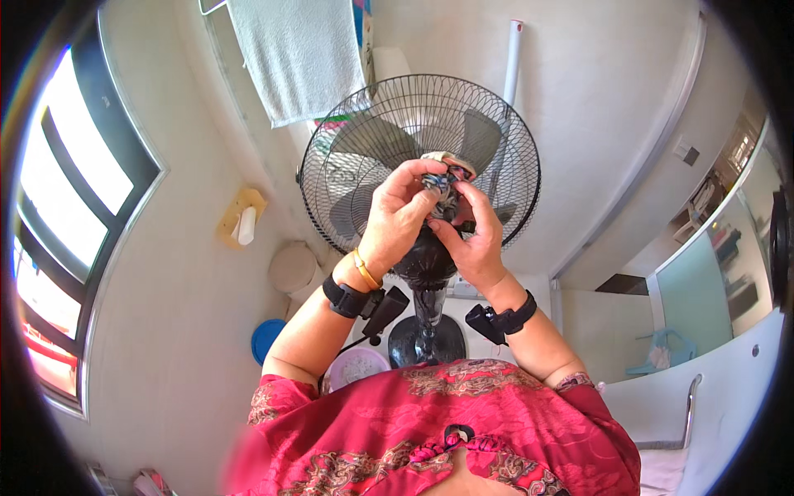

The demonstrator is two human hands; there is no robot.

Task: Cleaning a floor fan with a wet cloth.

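A black pedestal fan (513,149) stands in front of me, with dark blades behind its round wire guard. My left hand (402,208) pinches a bunched, patterned cloth (441,181) between thumb and fingers in front of the guard's middle. From the other side, my right hand (472,232) grips the same cloth with curled fingers and thumb. Cloth and hands cover the fan's hub, so I cannot tell whether the cloth touches it. Below them, the black stand (428,304) runs down to a round base (406,342).
A light towel (298,56) hangs behind the guard at upper left. A white pipe (513,62) leans against the wall. A yellow tissue holder (232,214) is at left, above a round lidded bin (291,266). A lilac basin (347,367) and blue round object (267,341) sit low.
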